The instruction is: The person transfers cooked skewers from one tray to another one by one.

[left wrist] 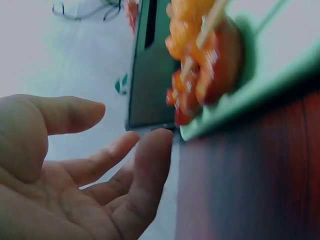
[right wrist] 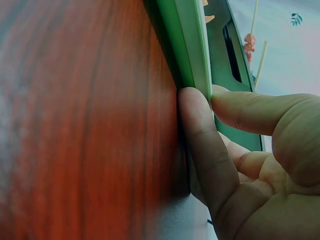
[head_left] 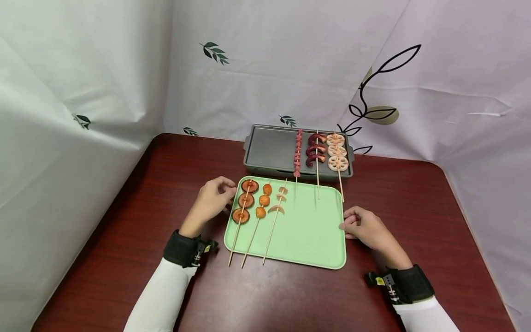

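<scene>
A light green tray (head_left: pixel 311 230) lies on the table in the head view. My right hand (head_left: pixel 365 227) pinches its right rim between thumb and fingers, as the right wrist view shows up close. Beside the tray's left rim is my left hand (head_left: pixel 213 198); in the left wrist view its thumb (left wrist: pixel 75 114) and fingers are spread apart with nothing between them. On the tray's left half lie a skewer of mushroom slices (head_left: pixel 246 200), a skewer of orange balls (head_left: pixel 264 200) and a skewer of thin pale slices (head_left: pixel 277 210). Their stick ends poke over the near rim.
Behind the tray stands a dark grey grill pan (head_left: pixel 271 147). Across its right half lie skewers of pink meat pieces (head_left: pixel 297 152), purple-red tentacles (head_left: pixel 317 148) and lotus root slices (head_left: pixel 338 163), sticks reaching over the tray. A white patterned curtain (head_left: pixel 257 83) hangs behind the table.
</scene>
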`<state>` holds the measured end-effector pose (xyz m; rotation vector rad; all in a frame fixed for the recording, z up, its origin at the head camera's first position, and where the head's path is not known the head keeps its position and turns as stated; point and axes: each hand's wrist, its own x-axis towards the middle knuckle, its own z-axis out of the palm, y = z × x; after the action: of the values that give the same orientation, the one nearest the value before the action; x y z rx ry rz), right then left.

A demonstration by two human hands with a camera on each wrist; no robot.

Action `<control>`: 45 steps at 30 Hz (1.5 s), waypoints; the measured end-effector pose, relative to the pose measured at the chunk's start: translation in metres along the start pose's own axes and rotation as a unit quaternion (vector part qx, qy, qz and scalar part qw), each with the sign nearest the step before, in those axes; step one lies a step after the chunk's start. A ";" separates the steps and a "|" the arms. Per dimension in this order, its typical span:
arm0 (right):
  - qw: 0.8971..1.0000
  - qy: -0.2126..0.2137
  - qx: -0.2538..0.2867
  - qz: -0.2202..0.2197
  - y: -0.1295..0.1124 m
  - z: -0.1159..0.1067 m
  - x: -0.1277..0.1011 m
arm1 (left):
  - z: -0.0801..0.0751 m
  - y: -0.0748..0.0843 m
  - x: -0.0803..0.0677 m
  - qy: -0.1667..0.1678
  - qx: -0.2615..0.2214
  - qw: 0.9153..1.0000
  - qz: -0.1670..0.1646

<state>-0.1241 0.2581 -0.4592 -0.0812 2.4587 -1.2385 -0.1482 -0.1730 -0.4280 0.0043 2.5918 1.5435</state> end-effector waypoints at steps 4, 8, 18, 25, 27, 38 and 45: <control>1.000 0.000 0.004 -0.006 0.001 0.001 -0.001 | -0.005 -0.009 0.007 -0.013 -0.011 0.999 -0.031; 1.000 0.000 0.003 -0.006 0.001 0.001 -0.002 | -0.007 -0.015 0.012 -0.033 -0.035 0.997 -0.053; 1.000 0.002 0.009 -0.002 0.000 0.002 -0.003 | -0.007 -0.029 0.014 -0.100 -0.097 0.988 -0.068; 1.000 0.006 0.010 -0.012 0.001 0.001 -0.004 | -0.004 -0.029 0.013 -0.113 -0.074 0.988 -0.073; 1.000 0.007 0.011 -0.013 0.002 0.002 -0.004 | -0.004 -0.029 0.013 -0.113 -0.066 0.989 -0.073; 1.000 0.013 0.018 -0.018 0.002 0.003 -0.001 | -0.004 -0.032 0.016 -0.121 -0.073 0.987 -0.081; 1.000 0.006 0.012 -0.014 0.000 0.000 -0.004 | -0.005 -0.036 0.017 -0.126 -0.086 0.985 -0.082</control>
<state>-0.1205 0.2588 -0.4584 -0.1012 2.4602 -1.2840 -0.1630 -0.1930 -0.4589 -0.0285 2.2029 1.5880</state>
